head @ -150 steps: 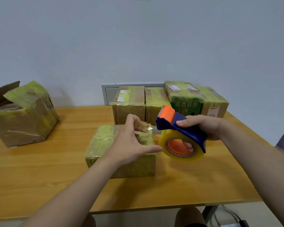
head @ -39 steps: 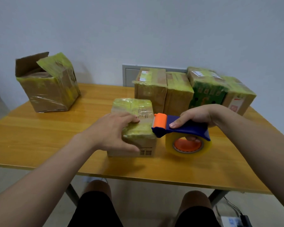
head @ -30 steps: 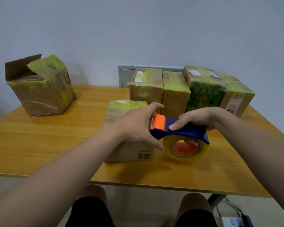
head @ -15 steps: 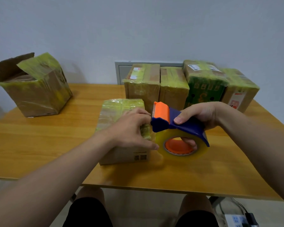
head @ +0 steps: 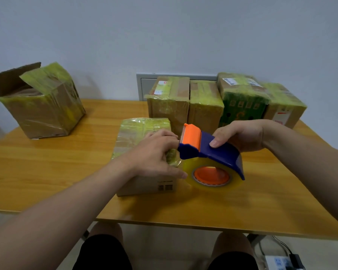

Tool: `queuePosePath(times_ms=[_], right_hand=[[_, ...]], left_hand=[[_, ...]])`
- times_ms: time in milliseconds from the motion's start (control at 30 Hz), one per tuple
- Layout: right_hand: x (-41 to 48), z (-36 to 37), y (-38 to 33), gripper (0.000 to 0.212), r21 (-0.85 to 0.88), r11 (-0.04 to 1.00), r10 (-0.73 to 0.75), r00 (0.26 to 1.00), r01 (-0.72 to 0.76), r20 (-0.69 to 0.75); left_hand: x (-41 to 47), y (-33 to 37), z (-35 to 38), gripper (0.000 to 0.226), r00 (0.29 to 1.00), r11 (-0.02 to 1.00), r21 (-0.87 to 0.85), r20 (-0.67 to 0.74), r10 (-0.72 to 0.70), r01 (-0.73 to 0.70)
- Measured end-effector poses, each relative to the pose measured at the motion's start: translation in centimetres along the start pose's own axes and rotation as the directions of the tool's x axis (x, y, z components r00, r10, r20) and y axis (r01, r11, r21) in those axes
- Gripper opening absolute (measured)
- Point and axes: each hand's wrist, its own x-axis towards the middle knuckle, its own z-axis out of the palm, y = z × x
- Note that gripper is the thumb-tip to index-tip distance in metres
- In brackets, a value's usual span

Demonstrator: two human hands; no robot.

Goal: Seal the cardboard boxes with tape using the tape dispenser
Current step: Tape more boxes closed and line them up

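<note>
Both hands engaged: your left hand [head: 154, 154] is gripping the box [head: 137, 129], steadying it; just beside, your right hand [head: 240, 135] is wrapping the dispenser [head: 213, 152], likely to feed tape [head: 189, 172].

tape dispenser [head: 220, 152]: is showing a navy blue body and an orange head.
tape roll [head: 200, 185]: is glowing clear yellowish around an orange core.
front box [head: 139, 131]: is showing brown cardboard under yellow-green tape.
green box [head: 242, 109]: is carrying pale printed symbols on dark green.
table [head: 47, 162]: is showing honey-coloured wood grain.
</note>
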Motion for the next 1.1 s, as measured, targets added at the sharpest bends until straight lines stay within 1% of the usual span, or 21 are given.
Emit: queuePosePath(times_ms=[33, 100, 133, 167, 233, 267, 300, 333, 400, 433, 467, 500, 567, 667, 733, 800, 867, 967, 1033, 1100], right_hand=[[0.0, 0.1, 0.4, 0.040, 0.001, 1.000, -0.014, 1.000, 0.014, -0.019], [0.1, 0.3, 1.0, 0.068, 0.056, 0.997, -0.050, 0.995, 0.055, -0.083], [0.2, 0.5, 1.1, 0.079, 0.087, 0.993, -0.065, 0.991, 0.075, -0.115], [0.1, 0.7, 1.0, 0.082, 0.108, 0.990, -0.073, 0.988, 0.089, -0.139], [0.0, 0.9, 0.9, 0.070, 0.155, 0.984, -0.068, 0.986, 0.092, -0.151], [-0.2, 1.0, 0.8, 0.063, 0.179, 0.979, -0.069, 0.988, 0.093, -0.136], [-0.4, 0.9, 0.6, 0.062, 0.197, 0.976, -0.070, 0.992, 0.090, -0.106], [-0.7, 0.9, 0.5, 0.060, 0.193, 0.979, -0.057, 0.996, 0.069, -0.067], [-1.3, 0.8, -0.2, 0.043, 0.138, 0.990, -0.005, 1.000, 0.005, 0.003], [-1.5, 0.7, -0.5, 0.034, 0.106, 0.994, 0.023, 1.000, -0.024, 0.009], [-1.8, 0.6, -0.9, 0.032, 0.073, 0.996, 0.054, 0.999, -0.054, -0.005], [-2.0, 0.4, -1.3, 0.034, 0.037, 0.996, 0.079, 0.997, -0.078, -0.022], [-2.2, 0.2, -1.9, 0.040, -0.027, 0.993, 0.114, 0.992, -0.116, -0.052], [-2.5, -0.1, -2.8, 0.037, -0.061, 0.985, 0.157, 0.983, -0.164, -0.096], [-2.7, -0.3, -3.2, 0.040, -0.103, 0.976, 0.182, 0.979, -0.191, -0.092], [-2.9, -0.5, -3.8, 0.040, -0.154, 0.964, 0.209, 0.975, -0.219, -0.075], [-2.9, -0.8, -4.4, 0.039, -0.202, 0.950, 0.223, 0.971, -0.236, -0.084], [-2.7, -1.0, -5.0, 0.041, -0.261, 0.932, 0.224, 0.965, -0.252, -0.134], [-2.8, -1.1, -5.1, 0.043, -0.275, 0.925, 0.220, 0.959, -0.263, -0.176], [-3.1, -1.3, -5.0, 0.046, -0.304, 0.910, 0.234, 0.954, -0.283, -0.186]], left_hand=[[0.0, 0.0, 0.0, 0.073, 1.000, 1.000, -0.007, 0.001, 0.001, -0.001], [0.0, 0.1, 0.0, 0.077, 1.000, 1.000, -0.026, -0.003, 0.000, 0.000], [0.0, 0.1, 0.0, 0.079, 1.000, 1.000, -0.031, -0.012, 0.000, -0.001], [0.0, 0.2, 0.1, 0.080, 1.000, 1.000, -0.030, -0.023, 0.004, -0.005], [0.0, 0.2, 0.2, 0.078, 0.999, 1.000, -0.012, -0.032, 0.006, -0.006], [0.0, 0.2, 0.3, 0.075, 0.999, 1.000, 0.004, -0.035, 0.007, -0.007], [0.0, 0.1, 0.4, 0.073, 0.999, 1.000, 0.016, -0.036, 0.012, -0.011], [0.0, 0.0, 0.4, 0.070, 0.999, 1.000, 0.015, -0.034, 0.018, -0.018], [-0.1, -0.2, 0.2, 0.072, 0.999, 0.999, -0.015, -0.016, 0.036, -0.036], [-0.1, -0.2, 0.1, 0.078, 0.999, 0.999, -0.022, 0.006, 0.042, -0.042], [-0.1, -0.2, 0.0, 0.084, 0.999, 0.999, -0.015, 0.029, 0.046, -0.045], [0.0, -0.3, -0.1, 0.088, 0.998, 0.999, 0.001, 0.045, 0.049, -0.049], [0.2, -0.5, -0.2, 0.088, 0.997, 0.999, 0.012, 0.061, 0.046, -0.047], [0.4, -0.9, 0.1, 0.079, 0.996, 0.998, 0.026, 0.076, 0.053, -0.055], [0.6, -1.1, 0.3, 0.074, 0.994, 0.997, 0.053, 0.089, 0.058, -0.063], [0.7, -1.2, 0.4, 0.076, 0.993, 0.997, 0.044, 0.102, 0.059, -0.063], [0.7, -1.6, 0.2, 0.078, 0.992, 0.998, -0.045, 0.117, 0.041, -0.036], [0.5, -2.1, -0.2, 0.063, 0.990, 0.968, -0.252, 0.141, 0.027, 0.010], [0.4, -2.3, -0.4, 0.053, 0.987, 0.956, -0.293, 0.154, 0.043, 0.004], [0.3, -2.3, -0.5, 0.041, 0.983, 0.961, -0.275, 0.175, 0.060, -0.010]])
